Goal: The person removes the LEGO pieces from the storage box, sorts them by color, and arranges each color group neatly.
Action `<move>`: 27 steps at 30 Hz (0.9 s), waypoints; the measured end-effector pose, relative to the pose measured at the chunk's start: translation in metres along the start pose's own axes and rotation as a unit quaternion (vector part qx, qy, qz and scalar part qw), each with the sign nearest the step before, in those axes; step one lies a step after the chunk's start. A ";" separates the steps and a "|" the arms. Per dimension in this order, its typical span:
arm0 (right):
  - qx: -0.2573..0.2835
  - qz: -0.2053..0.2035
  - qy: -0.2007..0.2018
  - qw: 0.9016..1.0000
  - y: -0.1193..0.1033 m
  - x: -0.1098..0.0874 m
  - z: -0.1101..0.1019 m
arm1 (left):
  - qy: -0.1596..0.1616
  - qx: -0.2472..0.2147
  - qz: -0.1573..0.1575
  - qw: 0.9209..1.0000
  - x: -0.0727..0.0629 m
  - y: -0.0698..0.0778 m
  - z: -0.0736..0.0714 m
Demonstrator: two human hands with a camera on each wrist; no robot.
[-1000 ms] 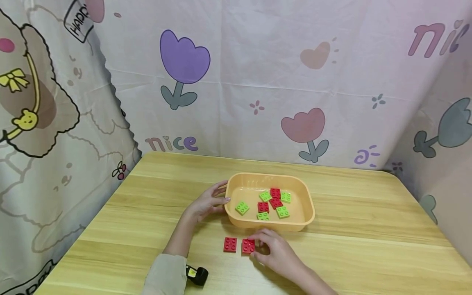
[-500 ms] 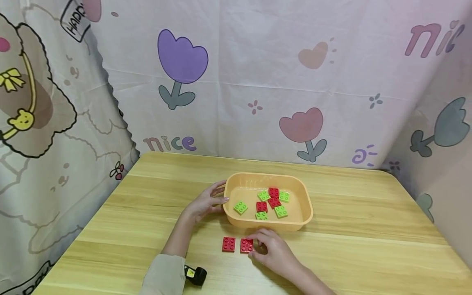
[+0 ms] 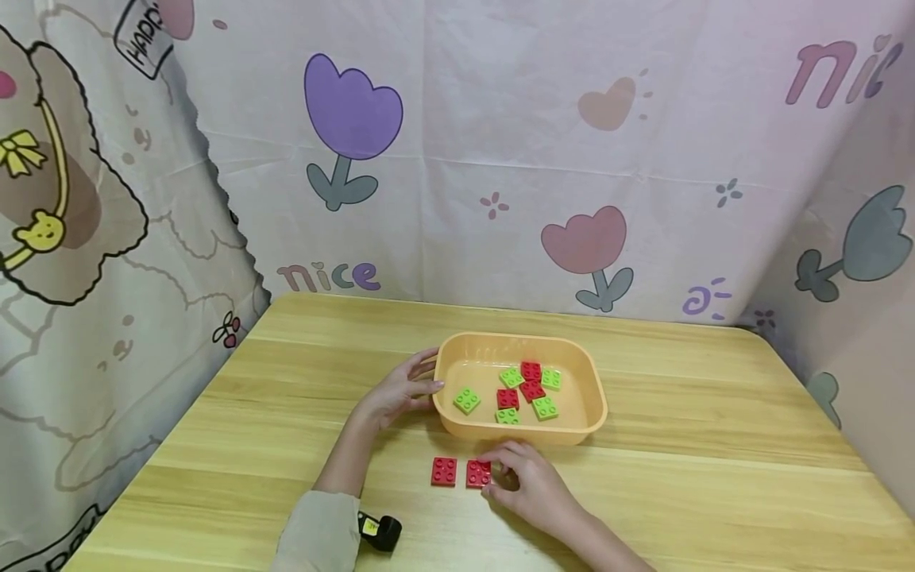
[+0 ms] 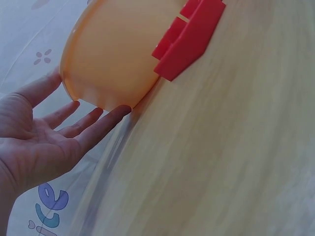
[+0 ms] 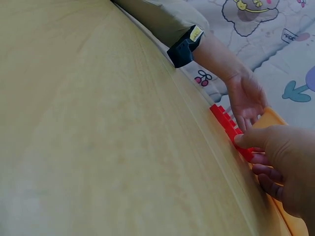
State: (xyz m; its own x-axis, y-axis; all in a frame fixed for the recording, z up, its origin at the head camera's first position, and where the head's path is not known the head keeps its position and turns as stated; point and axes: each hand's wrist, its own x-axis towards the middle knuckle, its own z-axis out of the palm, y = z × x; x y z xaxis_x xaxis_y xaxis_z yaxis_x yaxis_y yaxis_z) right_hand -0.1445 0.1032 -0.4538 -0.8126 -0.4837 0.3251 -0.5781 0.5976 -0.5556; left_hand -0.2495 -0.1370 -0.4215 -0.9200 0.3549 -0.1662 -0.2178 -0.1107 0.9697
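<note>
My right hand (image 3: 532, 485) pinches a red toy brick (image 3: 476, 474) between thumb and fingers, down on the wooden table. A second red brick (image 3: 443, 472) lies flat just left of it, with a small gap. In the right wrist view, the thumb of my right hand (image 5: 290, 162) presses on the near end of the red bricks (image 5: 225, 123). My left hand (image 3: 396, 395) rests against the left end of an orange plastic tub (image 3: 596, 425). In the left wrist view, the fingers of the left hand (image 4: 44, 132) reach out fairly straight to the tub's outer wall (image 4: 106, 64).
Inside the tub lie several loose bricks, among them a green brick (image 3: 467, 400) and a red brick (image 3: 531, 390). A black wrist device (image 3: 382, 534) sits by the left sleeve (image 3: 318, 528). A printed cloth (image 3: 472, 119) hangs behind the wooden table (image 3: 715, 445).
The view has shifted slightly. Both hands, the tub and the bricks keep their places relative to one another.
</note>
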 end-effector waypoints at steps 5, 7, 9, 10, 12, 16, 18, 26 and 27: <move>-0.003 -0.008 0.005 1.000 0.000 0.000 0.000 | -0.003 0.000 0.002 1.000 0.000 0.001 0.000; -0.003 -0.010 0.005 1.000 0.000 0.000 0.000 | -0.006 0.000 0.003 1.000 0.000 0.001 0.000; -0.002 -0.008 0.001 1.000 0.000 0.000 -0.001 | -0.007 0.000 0.004 1.000 -0.001 0.001 0.000; -0.001 -0.005 -0.002 1.000 0.000 -0.001 -0.001 | -0.007 0.000 0.004 1.000 -0.001 0.001 0.000; 0.001 0.000 -0.009 1.000 0.000 -0.001 -0.002 | -0.006 -0.001 0.002 1.000 0.000 0.001 0.000; 0.004 0.008 -0.018 1.000 -0.001 -0.001 -0.003 | -0.005 0.001 0.001 1.000 -0.001 0.001 0.000; 0.004 0.008 -0.019 1.000 -0.001 -0.001 -0.003 | -0.004 0.001 0.001 1.000 -0.001 0.001 0.001; 0.022 -0.021 0.006 1.000 0.001 -0.002 -0.001 | 0.002 0.003 -0.001 1.000 0.000 0.001 0.000; 0.029 -0.026 0.010 0.999 0.001 -0.001 -0.001 | 0.003 0.004 -0.001 1.000 0.000 0.001 0.000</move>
State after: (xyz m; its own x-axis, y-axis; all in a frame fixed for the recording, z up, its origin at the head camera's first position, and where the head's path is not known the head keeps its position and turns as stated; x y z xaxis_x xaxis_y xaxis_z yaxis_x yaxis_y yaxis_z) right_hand -0.1440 0.1050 -0.4542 -0.7836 -0.4998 0.3691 -0.6143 0.5344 -0.5806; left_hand -0.2495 -0.1372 -0.4209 -0.9218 0.3488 -0.1691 -0.2172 -0.1035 0.9706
